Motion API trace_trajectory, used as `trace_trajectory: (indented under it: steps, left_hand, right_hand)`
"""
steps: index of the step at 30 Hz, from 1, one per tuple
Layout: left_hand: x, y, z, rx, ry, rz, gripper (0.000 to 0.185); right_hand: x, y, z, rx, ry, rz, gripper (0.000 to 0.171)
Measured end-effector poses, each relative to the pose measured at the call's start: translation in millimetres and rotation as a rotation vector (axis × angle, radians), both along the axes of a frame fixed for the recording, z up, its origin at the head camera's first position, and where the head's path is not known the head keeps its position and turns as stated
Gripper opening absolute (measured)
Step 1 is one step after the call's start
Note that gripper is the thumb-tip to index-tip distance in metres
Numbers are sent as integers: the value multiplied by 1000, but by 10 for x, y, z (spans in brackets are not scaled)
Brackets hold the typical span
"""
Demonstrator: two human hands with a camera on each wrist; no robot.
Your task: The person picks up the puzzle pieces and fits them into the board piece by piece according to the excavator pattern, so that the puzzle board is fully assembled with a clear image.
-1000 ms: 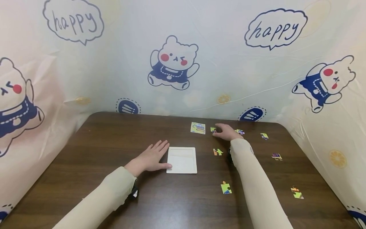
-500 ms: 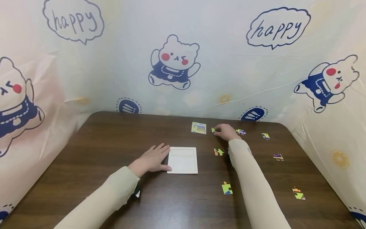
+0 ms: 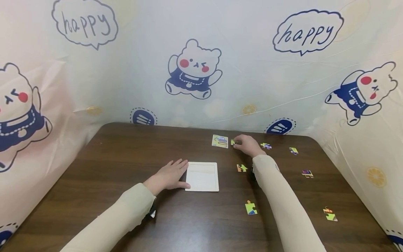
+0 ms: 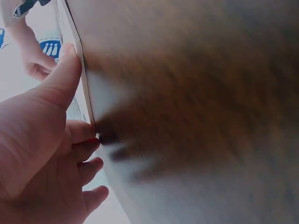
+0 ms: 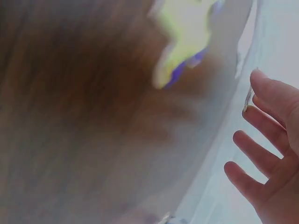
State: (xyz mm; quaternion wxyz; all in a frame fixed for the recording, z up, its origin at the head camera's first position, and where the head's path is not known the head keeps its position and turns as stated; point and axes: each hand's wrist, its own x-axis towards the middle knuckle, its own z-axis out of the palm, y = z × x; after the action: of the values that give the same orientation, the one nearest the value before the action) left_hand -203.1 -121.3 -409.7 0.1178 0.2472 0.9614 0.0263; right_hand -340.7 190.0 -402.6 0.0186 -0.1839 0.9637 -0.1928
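Your right hand [image 3: 249,145], just right of the picture's centre, pinches a green puzzle piece [image 3: 232,142] by thumb and forefinger; your left hand [image 3: 169,176], fingers spread, touches the white tray [image 3: 202,178], lower centre. Piece looks light, stiff; probably best gripped by opposite edges.

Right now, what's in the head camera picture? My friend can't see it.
A right hand pinches a puzzle piece beside a picture card; the left hand touches a white square tray. More puzzle pieces lie scattered across the right of a brown table.
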Motion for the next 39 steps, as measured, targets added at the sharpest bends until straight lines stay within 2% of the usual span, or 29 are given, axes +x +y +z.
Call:
trace_trajectory:
  steps: [7, 14, 21, 24, 31, 39]
  left_hand:
    - [6, -16, -5, -8, 9, -17, 85]
    - [25, -14, 19, -10, 2, -16, 85]
    - [19, 5, 39, -10, -11, -5, 85]
    - [12, 17, 50, -14, -17, -1, 86]
    - [5, 21, 45, -22, -17, -6, 85]
    - [2, 26, 45, -29, -3, -14, 85]
  right_hand:
    - [166, -279, 157, -64, 39, 60, 33]
    - [419, -614, 236, -73, 88, 183, 33]
    - [661, -932, 151, 60, 112, 361, 29]
    - [732, -1029, 116, 75, 114, 416, 29]
    - [835, -1183, 42, 79, 80, 484, 31]
    - [889, -1289, -38, 158, 143, 529, 31]
